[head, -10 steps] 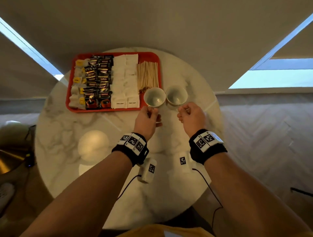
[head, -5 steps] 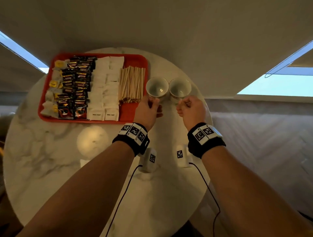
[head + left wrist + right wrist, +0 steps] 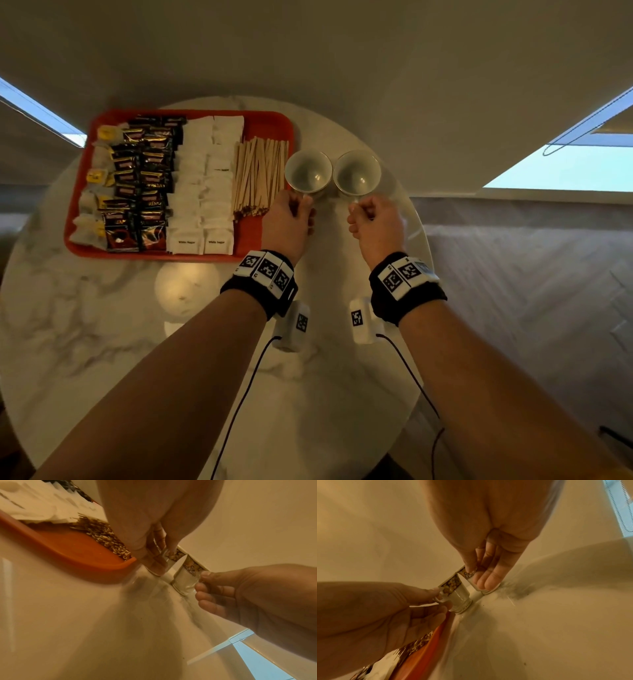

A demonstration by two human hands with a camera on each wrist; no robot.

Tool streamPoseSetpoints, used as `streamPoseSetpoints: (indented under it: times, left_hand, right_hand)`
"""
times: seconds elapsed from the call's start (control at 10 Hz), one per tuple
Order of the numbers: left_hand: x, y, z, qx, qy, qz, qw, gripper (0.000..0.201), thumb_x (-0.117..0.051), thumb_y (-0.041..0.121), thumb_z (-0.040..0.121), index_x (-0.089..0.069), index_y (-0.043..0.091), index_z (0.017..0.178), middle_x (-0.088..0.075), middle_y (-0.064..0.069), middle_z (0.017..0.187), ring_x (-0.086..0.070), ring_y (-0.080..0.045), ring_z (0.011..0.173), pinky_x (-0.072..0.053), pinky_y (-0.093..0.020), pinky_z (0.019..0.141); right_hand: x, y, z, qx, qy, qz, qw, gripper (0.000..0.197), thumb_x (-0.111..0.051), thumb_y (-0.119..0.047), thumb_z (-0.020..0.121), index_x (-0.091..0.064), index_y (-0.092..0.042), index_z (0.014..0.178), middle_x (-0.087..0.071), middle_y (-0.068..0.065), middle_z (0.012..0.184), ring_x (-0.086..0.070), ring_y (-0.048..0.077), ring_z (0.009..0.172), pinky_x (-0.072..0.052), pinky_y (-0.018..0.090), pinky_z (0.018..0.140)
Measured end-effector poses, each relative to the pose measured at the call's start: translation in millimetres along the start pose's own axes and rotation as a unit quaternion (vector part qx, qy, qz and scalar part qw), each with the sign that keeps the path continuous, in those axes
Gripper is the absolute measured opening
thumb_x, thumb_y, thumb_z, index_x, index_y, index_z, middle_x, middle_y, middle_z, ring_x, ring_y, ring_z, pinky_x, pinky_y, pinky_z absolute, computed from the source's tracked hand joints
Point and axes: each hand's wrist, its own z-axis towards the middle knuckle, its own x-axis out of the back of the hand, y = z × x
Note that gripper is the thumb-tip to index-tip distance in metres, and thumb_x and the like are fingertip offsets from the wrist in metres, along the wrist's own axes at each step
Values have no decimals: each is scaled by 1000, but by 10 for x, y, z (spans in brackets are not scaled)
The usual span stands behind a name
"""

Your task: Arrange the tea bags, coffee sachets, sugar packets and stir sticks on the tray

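Note:
A red tray [image 3: 265, 127] on the left half of the round table holds rows of tea bags [image 3: 91, 178], black coffee sachets [image 3: 144, 178], white sugar packets [image 3: 205, 186] and wooden stir sticks [image 3: 260, 174]. Two patterned cups stand side by side just right of the tray. My left hand [image 3: 301, 202] pinches the handle of the left cup [image 3: 307, 171], whose base [image 3: 155, 573] is beside the tray's rim. My right hand [image 3: 359, 207] pinches the handle of the right cup [image 3: 357, 173], with straight fingers [image 3: 485, 582] against its side.
The marble table [image 3: 102, 342] ends close behind and to the right of the right cup. Two small white tagged boxes [image 3: 295, 325] [image 3: 360, 318] with cables sit under my wrists. A wall rises just past the table; wooden floor lies to the right.
Both hands have carried the cups away from me, from the tray's near right corner to beside the stir sticks. The grips are unchanged.

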Motion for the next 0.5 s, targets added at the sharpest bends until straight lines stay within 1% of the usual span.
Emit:
streamPoseSetpoints:
  times: [0.1,0.2,0.3,0.4,0.5]
  left_hand:
    - [16,-21,46,-4,13,34,999,18,-56,37,103,-59,19,103,-72,3,93,-71,-14,88,-60,-41,87]
    - [19,-22,47,-4,17,40,999,19,-60,40,100,-58,21,102,-73,5,90,-71,-14,88,-59,-45,89]
    - [29,11,24,2,11,43,999,26,-62,45,97,-59,20,104,-73,2,92,-71,-16,89,-59,-45,89]
    - [93,-1,-9,19,5,64,998,36,-62,56,94,-57,22,106,-71,1,98,-69,-17,92,-59,-40,88]
    - [233,-51,-94,25,17,63,998,34,-58,55,96,-58,22,106,-71,2,95,-69,-17,88,-59,-35,82]
  right_hand:
    - [4,-6,4,-2,3,-6,1000,8,-63,-16,98,-66,-9,99,-69,0,83,-64,9,70,-53,12,62]
    - [5,4,8,-5,5,-15,1000,10,-66,-21,96,-67,-11,100,-71,2,85,-66,12,70,-57,23,68]
    - [26,-19,-23,-7,11,-26,1000,19,-73,-28,92,-66,-15,103,-71,1,87,-68,14,69,-58,27,70]
    - [83,23,-69,-30,5,-27,999,24,-75,-33,89,-66,-15,104,-72,1,89,-68,15,68,-59,28,69]
    - [141,135,-216,-75,-33,-78,994,17,-73,-36,89,-67,-21,93,-73,1,85,-66,18,69,-60,36,72]
